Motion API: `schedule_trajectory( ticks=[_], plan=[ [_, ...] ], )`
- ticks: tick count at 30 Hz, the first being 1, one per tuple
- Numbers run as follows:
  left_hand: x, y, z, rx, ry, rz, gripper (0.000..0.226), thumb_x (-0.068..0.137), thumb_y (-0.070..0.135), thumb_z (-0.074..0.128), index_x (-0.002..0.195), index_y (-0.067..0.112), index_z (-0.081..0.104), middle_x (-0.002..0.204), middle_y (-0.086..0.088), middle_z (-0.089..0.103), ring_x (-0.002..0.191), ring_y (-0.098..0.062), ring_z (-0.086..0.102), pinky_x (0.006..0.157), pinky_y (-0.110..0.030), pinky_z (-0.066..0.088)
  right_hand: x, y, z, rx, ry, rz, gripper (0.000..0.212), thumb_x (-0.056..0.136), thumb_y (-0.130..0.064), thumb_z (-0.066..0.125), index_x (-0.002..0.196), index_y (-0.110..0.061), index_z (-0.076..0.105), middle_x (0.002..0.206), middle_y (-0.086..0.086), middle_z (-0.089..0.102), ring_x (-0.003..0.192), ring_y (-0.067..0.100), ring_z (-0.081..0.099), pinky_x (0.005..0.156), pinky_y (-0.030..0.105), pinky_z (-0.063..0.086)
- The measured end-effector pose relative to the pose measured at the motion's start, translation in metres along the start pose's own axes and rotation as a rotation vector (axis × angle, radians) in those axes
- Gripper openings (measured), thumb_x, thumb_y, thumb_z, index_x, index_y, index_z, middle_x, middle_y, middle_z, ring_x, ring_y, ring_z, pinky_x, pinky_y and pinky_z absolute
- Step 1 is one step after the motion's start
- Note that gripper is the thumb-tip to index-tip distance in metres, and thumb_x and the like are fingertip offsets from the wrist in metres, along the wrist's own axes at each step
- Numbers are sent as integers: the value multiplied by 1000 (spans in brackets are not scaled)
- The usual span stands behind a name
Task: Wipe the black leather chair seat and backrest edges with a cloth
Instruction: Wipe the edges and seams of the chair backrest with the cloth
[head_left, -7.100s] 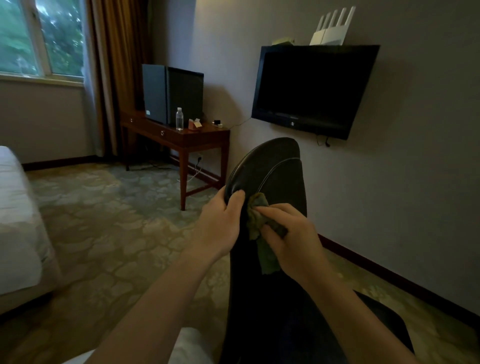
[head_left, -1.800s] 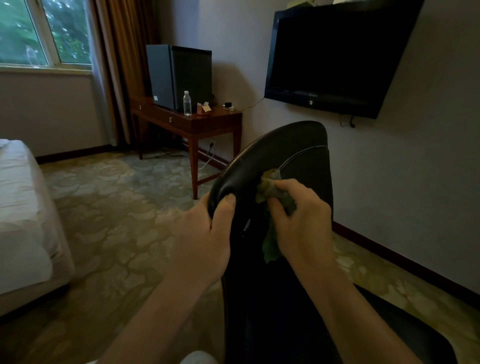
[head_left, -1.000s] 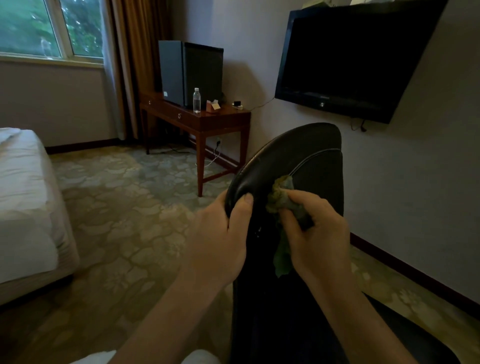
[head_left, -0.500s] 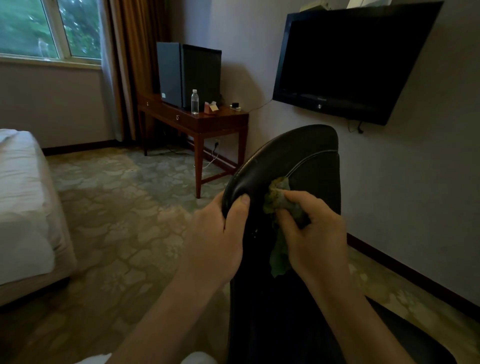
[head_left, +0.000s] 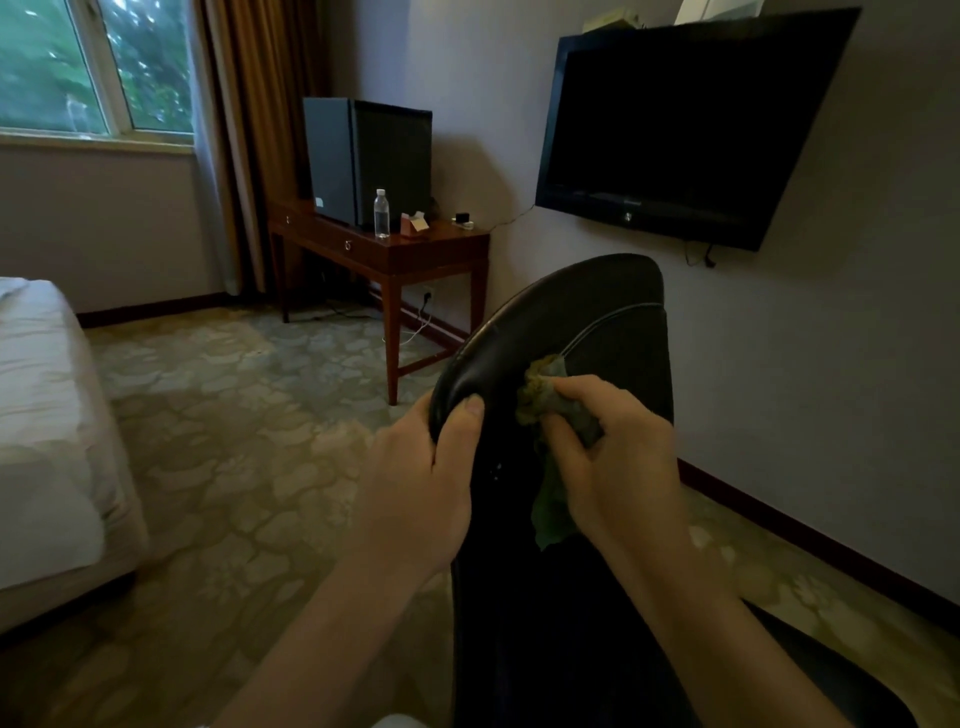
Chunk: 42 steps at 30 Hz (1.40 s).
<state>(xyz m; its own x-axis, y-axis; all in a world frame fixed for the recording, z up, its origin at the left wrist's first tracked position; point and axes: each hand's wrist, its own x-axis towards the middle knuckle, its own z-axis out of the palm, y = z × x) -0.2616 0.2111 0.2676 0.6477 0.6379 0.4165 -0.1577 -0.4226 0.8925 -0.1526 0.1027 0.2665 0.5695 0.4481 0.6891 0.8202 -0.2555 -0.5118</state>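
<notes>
The left hand (head_left: 423, 483) grips the chair (head_left: 571, 332) backrest's left edge, thumb curled over it, seemingly to steady it, while the right hand (head_left: 613, 457) pinches a bunched green cloth (head_left: 540, 387) against the leather near that edge, rubbing there.

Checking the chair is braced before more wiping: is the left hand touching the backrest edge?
Touching. The head view shows the left hand curled round the backrest edge, its thumb lying flat on the leather rim with no gap.
</notes>
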Motion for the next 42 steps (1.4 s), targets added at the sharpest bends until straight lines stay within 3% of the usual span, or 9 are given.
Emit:
schedule_trajectory(
  ticks=[5,10,16,20,25,30,36,39,42],
  plan=[
    [0,3,0,-13,-19,10,28,99,32,43,86,21,65,72,-12,63,59,-31,59,46,-35,42,26,15,-2,5,-31,109,17,93,-19,60,106,-30,63,89,-22,57,88,1,56,81,23,50],
    [2,-2,-1,10,-4,7,27,101,26,45,81,21,63,58,4,60,46,-13,54,41,-16,37,9,6,2,23,-1,61,22,91,-16,63,110,-26,65,96,-20,59,92,4,58,85,26,52],
    [4,-6,1,28,18,18,32,102,34,45,81,19,65,58,-7,61,52,-23,59,43,-22,39,5,7,1,60,-22,15,22,91,-16,64,109,-28,65,99,-17,64,95,4,60,86,32,54],
    [4,-5,1,29,4,16,30,101,31,44,84,19,65,55,0,60,47,-22,56,42,-24,38,27,18,1,137,-16,168,18,93,-20,61,99,-36,63,90,-18,64,90,3,61,85,35,55],
    [5,-8,0,-17,-3,15,29,102,28,45,86,18,66,67,-10,64,57,-31,59,45,-32,41,16,12,7,86,24,111,22,91,-18,63,106,-33,64,93,-21,58,91,1,57,85,26,52],
    [11,-12,3,-9,10,35,35,99,40,43,83,19,66,69,-5,66,56,-19,62,47,-19,43,8,13,5,57,32,-22,25,88,-12,66,109,-26,66,92,-35,48,93,4,58,84,22,50],
    [22,-14,2,30,-26,46,29,104,30,44,88,21,67,72,-9,66,64,-21,62,53,-26,46,48,40,0,77,31,162,21,92,-17,63,103,-35,60,90,-18,56,87,3,56,87,33,53],
    [27,-17,1,2,-31,44,29,104,30,43,90,22,67,76,-13,68,67,-25,63,56,-35,47,43,37,4,113,7,170,21,92,-17,63,105,-34,62,94,-13,59,87,3,56,84,26,51],
    [31,-22,3,-6,-20,46,30,103,33,44,89,20,67,75,-12,67,67,-28,64,58,-40,48,25,26,12,56,43,65,24,89,-14,65,105,-32,63,90,-23,52,85,1,56,76,14,46]
  ],
)
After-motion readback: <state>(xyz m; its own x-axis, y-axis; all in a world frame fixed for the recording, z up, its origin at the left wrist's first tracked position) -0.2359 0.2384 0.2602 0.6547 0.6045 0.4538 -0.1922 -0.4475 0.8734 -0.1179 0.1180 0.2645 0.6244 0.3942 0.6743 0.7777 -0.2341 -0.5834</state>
